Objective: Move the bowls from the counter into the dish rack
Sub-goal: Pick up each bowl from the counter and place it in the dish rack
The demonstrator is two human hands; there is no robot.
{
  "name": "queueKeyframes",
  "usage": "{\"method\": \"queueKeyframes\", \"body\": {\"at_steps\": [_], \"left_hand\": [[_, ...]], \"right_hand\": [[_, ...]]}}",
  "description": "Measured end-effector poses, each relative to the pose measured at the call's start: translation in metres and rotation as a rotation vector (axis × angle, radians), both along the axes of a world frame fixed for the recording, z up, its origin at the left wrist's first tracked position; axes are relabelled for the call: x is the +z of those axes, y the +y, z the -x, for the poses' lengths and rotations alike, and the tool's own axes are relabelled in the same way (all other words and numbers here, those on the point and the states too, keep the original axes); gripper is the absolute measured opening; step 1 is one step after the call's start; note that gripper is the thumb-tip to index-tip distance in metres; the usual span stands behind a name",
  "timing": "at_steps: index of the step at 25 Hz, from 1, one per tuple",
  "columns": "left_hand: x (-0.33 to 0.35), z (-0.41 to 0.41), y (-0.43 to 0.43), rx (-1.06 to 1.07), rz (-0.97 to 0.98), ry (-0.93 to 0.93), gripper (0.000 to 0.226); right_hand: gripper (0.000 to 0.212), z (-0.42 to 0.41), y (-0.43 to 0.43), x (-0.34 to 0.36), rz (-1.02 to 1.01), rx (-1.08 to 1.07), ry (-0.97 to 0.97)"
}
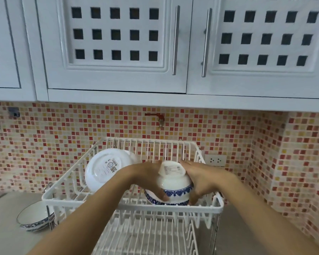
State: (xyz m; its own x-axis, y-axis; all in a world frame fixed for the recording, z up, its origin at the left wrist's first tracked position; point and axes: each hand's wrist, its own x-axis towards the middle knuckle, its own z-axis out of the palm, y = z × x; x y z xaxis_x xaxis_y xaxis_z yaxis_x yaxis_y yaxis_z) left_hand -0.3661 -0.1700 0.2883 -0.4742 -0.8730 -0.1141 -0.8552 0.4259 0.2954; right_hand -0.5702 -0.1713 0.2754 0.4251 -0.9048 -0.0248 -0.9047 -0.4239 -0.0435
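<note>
A white bowl with a blue floral band (175, 183) sits upside down in the upper tier of the white wire dish rack (118, 201). My left hand (149, 179) grips its left side and my right hand (201, 179) grips its right side. Under it another blue-patterned bowl rim (151, 197) shows. A large white bowl (105, 168) leans on its edge at the rack's back left, its labelled base facing me. On the grey counter (6, 223) left of the rack sits a stack of blue-rimmed bowls (35, 216), upright.
The rack's lower tier (145, 234) extends toward me. White cabinets (118, 52) hang low above. A red tap (158, 117) and a wall socket (215, 160) sit on the mosaic tile backsplash behind the rack. A tiled side wall closes the right.
</note>
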Motion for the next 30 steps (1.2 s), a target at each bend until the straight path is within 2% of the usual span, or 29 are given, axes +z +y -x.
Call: {"method": "queueKeyframes", "body": {"at_steps": [3, 6, 11, 19, 30], "left_hand": [[-0.004, 0.003, 0.002, -0.008, 0.048, -0.020, 0.099], [-0.014, 0.004, 0.004, -0.014, 0.177, -0.082, 0.090], [-0.033, 0.013, 0.003, 0.016, 0.407, -0.174, 0.072], [-0.037, 0.016, 0.001, 0.036, 0.299, -0.213, 0.075], [-0.047, 0.017, -0.008, 0.064, 0.368, -0.245, 0.074]], "right_hand": [[0.127, -0.001, -0.002, 0.001, -0.005, -0.025, 0.034], [0.133, -0.007, -0.006, 0.000, 0.002, -0.057, 0.054], [0.130, -0.016, -0.017, -0.002, 0.028, -0.114, 0.059], [0.125, -0.018, -0.016, -0.008, 0.147, -0.088, 0.149], [0.119, -0.020, -0.011, -0.011, 0.187, -0.088, 0.200]]}}
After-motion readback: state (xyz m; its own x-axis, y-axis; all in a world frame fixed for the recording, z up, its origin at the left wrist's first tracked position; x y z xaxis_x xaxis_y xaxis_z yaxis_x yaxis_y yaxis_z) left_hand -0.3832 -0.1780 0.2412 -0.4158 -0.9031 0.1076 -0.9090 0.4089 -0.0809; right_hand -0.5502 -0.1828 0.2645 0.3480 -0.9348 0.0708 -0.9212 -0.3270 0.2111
